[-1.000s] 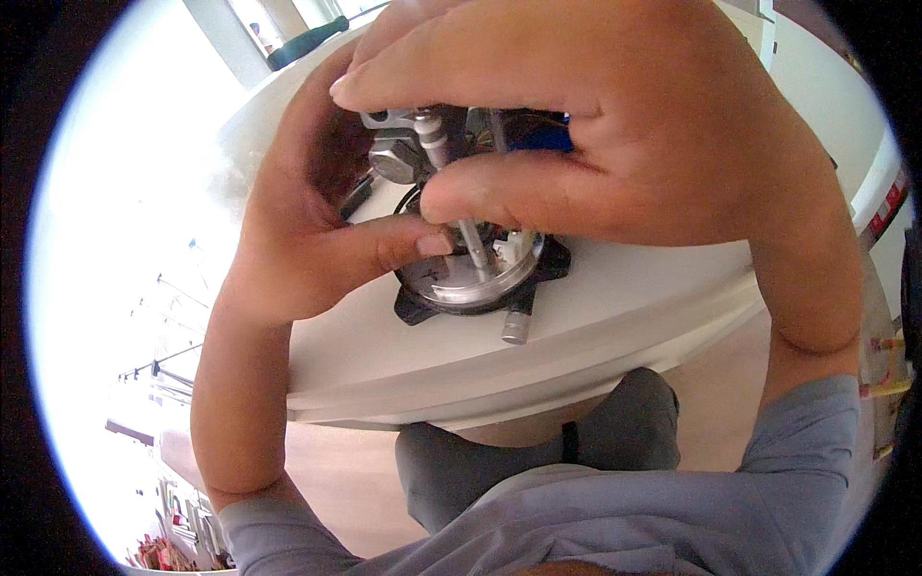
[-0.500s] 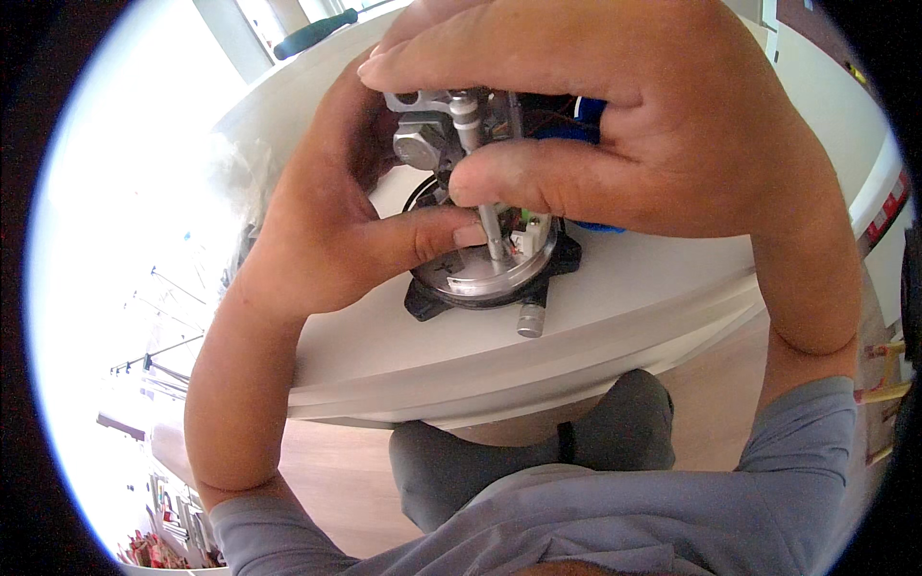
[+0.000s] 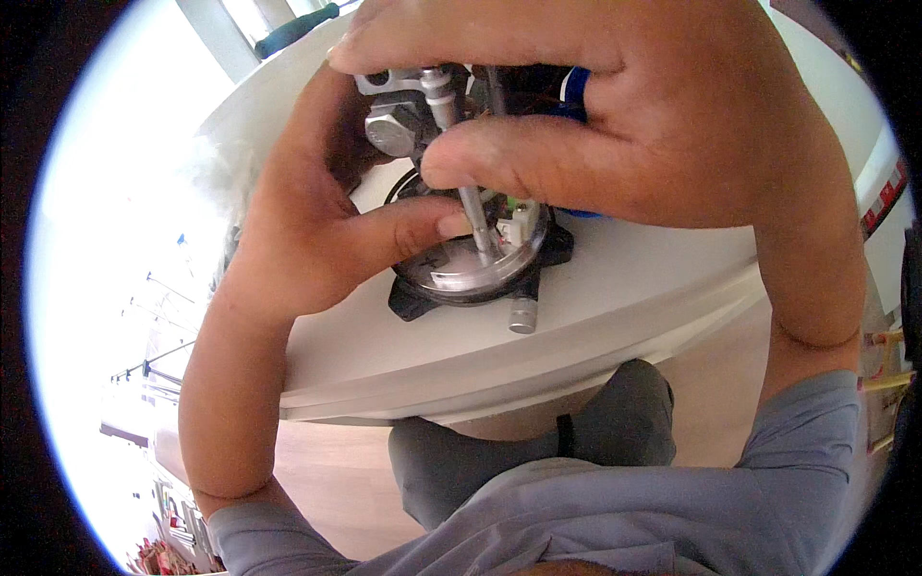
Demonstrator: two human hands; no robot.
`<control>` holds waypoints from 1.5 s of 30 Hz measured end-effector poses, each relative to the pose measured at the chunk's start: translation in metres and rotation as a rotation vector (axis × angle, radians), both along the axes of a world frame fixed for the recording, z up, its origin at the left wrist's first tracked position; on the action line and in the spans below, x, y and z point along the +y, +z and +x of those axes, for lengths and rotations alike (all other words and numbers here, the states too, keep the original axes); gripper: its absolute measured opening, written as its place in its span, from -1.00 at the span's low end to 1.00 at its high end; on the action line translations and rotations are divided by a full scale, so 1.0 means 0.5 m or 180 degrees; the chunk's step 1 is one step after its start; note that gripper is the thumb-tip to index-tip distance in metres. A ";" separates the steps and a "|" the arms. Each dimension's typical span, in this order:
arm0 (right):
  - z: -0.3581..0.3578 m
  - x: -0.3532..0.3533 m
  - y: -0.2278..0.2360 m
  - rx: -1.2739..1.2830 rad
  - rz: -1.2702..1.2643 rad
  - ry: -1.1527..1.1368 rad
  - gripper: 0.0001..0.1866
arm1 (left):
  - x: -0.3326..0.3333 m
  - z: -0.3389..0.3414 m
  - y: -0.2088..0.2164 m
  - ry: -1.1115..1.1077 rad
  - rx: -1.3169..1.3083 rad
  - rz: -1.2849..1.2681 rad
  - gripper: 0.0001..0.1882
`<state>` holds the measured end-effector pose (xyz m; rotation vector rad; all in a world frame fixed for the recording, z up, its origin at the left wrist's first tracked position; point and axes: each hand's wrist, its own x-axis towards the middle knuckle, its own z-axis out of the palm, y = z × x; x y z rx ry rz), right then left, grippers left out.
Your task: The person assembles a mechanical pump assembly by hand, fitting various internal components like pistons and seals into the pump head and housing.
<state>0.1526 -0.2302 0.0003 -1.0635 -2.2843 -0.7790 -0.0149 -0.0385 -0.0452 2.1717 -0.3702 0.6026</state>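
Observation:
A small mechanical assembly stands on a white table; it has a round metal base (image 3: 461, 274) with black feet. From the base rises a slim metal post (image 3: 475, 216). Above it are a metal bracket and a large hex bolt (image 3: 389, 132). My left hand (image 3: 307, 226) wraps the assembly's left side, its thumb tip against the lower post. My right hand (image 3: 663, 134) reaches over from the right, thumb against the post higher up and fingers across the top, hiding much of it. White and green connectors (image 3: 520, 221) sit on the base behind the post.
The white table (image 3: 615, 274) curves toward me, its front edge just above my knees. A knurled metal knob (image 3: 522, 316) juts from the base toward that edge. Something blue (image 3: 574, 86) is partly hidden behind my right hand. A dark green object (image 3: 298, 31) lies at the far left.
The assembly and both hands appear shifted slightly left and up in the picture, along with the table. Both hands keep nearly the same hold.

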 end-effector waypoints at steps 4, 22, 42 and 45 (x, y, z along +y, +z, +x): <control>0.001 0.000 -0.007 0.0002 -0.0010 -0.0001 -0.39 | 0.000 0.000 -0.005 -0.0008 -0.0029 0.0033 0.09; -0.003 0.007 0.008 -0.0007 -0.0099 0.0009 -0.39 | 0.005 -0.003 0.007 0.0013 0.0002 0.0088 0.08; 0.011 -0.001 0.046 -0.0022 -0.0180 0.0005 -0.38 | 0.009 0.001 0.035 0.0092 0.0180 -0.0225 0.15; 0.013 -0.009 0.045 -0.0009 -0.0222 -0.0017 -0.38 | 0.008 -0.003 0.029 0.0092 0.0045 0.0032 0.14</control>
